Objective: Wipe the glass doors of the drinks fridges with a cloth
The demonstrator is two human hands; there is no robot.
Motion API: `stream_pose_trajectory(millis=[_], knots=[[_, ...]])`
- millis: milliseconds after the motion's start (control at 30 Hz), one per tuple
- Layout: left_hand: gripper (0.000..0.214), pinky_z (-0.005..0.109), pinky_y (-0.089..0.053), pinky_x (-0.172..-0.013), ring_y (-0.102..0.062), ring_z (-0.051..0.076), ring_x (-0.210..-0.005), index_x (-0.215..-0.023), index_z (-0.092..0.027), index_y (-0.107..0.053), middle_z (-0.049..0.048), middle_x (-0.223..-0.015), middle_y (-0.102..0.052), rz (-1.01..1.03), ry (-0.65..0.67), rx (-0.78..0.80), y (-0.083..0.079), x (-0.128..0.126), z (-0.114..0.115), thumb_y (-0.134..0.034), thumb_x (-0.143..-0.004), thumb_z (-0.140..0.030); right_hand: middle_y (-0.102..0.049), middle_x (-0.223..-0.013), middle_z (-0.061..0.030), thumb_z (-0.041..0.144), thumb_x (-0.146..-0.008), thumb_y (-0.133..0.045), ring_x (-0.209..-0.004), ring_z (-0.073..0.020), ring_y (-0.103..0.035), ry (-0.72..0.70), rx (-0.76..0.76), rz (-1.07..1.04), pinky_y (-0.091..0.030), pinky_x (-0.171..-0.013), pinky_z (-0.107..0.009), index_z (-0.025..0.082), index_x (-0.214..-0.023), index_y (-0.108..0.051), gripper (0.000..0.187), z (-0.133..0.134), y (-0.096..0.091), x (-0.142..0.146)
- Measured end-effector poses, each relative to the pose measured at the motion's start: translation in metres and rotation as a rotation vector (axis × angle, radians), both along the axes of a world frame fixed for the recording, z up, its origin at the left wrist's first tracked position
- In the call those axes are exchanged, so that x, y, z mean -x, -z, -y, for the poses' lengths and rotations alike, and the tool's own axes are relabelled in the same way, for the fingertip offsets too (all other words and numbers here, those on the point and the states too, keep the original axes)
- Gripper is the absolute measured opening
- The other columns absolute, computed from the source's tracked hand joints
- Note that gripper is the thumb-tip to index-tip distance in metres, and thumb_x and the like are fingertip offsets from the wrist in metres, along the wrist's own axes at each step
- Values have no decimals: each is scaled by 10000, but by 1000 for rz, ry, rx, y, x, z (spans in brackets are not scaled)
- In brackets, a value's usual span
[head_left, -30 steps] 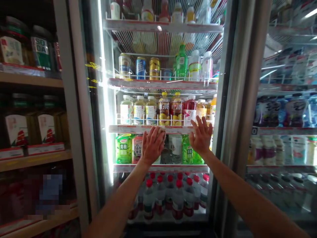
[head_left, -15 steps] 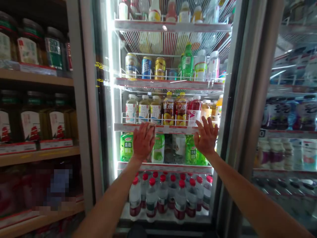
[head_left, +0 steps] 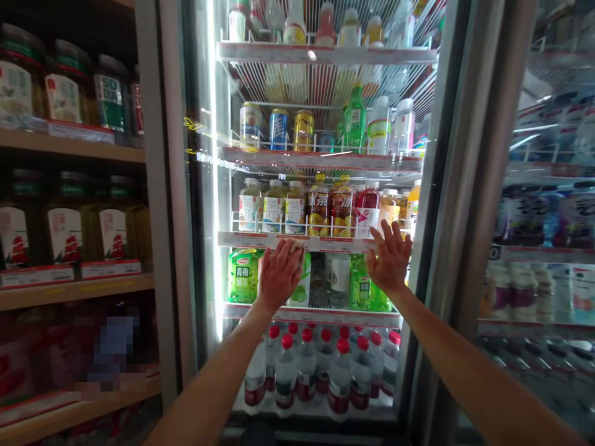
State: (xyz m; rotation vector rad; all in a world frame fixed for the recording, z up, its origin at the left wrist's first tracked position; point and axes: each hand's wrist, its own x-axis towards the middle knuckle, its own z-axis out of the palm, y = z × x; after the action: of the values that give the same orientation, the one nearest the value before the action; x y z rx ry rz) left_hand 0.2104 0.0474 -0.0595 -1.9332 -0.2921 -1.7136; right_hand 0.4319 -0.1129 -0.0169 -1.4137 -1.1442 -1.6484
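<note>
My left hand (head_left: 280, 272) lies against the glass door (head_left: 320, 282) of a lit drinks cooler, in front of the shelf of green bottles. A small pale cloth (head_left: 296, 246) shows at its fingertips, mostly hidden under the fingers. Farther right, my right hand (head_left: 389, 257) is spread on the same glass with nothing in it. Behind the pane, tea bottles (head_left: 274, 207) stand on the shelf above, and a green bottle (head_left: 242, 275) is left of my left hand.
Red-capped water bottles (head_left: 338, 378) fill the cooler's bottom. Wooden shelves (head_left: 74, 145) with large jars stand at the left. A metal door frame (head_left: 478, 155) separates this door from another cooler section on the right.
My left hand has slid a little to the right and slightly down across the glass with the cloth. My right hand stays nearly in place. The view has shifted slightly.
</note>
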Motion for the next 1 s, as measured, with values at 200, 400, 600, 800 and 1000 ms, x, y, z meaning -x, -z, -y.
stream_pose_trajectory(millis=[200,400,600,800,1000], knots=[[477,484,-223,-1068,-288,279,-1341,-1292,-117,-453,215,-1399,-374,440,-133,284,-12,51,-40,-420,-869,-333,-409,-1412,-79,271,-824,-417,-1360,-237,-259,-9,1,-19,-144,-1104,-479,210,-1316,-431,496,-1,0,2],[398,426,-202,-1095,-286,243,-1346,-1239,-142,-510,171,-1350,-458,150,-36,54,-16,-2,0,-442,-871,-278,-377,-1435,-57,269,-822,-418,-1366,-234,-247,-21,18,-29,-136,-1107,-484,241,-1355,-379,536,0,0,1],[426,482,-216,-1074,-342,270,-1314,-1252,-151,-497,187,-1349,-452,290,-98,178,-18,37,-31,-444,-866,-323,-417,-1406,-80,259,-817,-429,-1359,-237,-264,-22,-2,-6,-151,-1104,-480,211,-1313,-435,499,0,0,1],[461,472,-223,-1073,-263,284,-1350,-1284,-89,-456,229,-1389,-377,419,-65,264,-20,34,-29,-414,-875,-298,-417,-1407,-80,260,-813,-433,-1363,-230,-254,-11,-1,-21,-143,-1107,-471,204,-1297,-451,487,0,0,3],[388,398,-160,-1114,-311,204,-1336,-1246,-202,-499,119,-1323,-506,-46,-2,-96,-14,-6,5,-476,-864,-265,-423,-1402,-76,259,-815,-424,-1360,-226,-263,-8,-1,-15,-145,-1107,-465,206,-1295,-451,483,0,-1,2]])
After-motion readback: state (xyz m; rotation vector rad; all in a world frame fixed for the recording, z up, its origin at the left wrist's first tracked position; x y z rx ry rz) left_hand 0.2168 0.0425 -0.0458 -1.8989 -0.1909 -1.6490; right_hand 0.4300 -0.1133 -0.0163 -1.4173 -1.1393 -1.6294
